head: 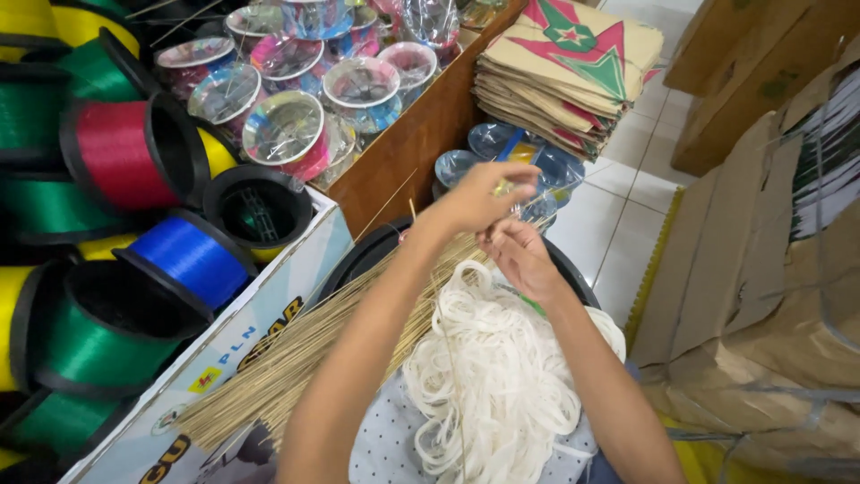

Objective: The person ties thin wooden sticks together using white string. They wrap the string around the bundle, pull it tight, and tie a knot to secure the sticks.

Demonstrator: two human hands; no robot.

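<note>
Nearest, a heap of white rubber bands (497, 376) piled on the lap over dotted cloth (381, 448), within easy reach. Beside it, a bundle of thin bamboo sticks (296, 358) slanting across the lap toward the hands, far ends gathered for working. Above, left hand (479, 199) pinched shut on the stick tips, steadying them. Right hand (520, 255) just below, touching, fingers curled narrow on something small; whether a band, cannot tell. Beyond, blue bowls (502, 152) on the tiled floor, folded paper kites (564, 67) stacked on a wooden ledge. To the left, spools of coloured line (125, 161) crowded in a box.
</note>
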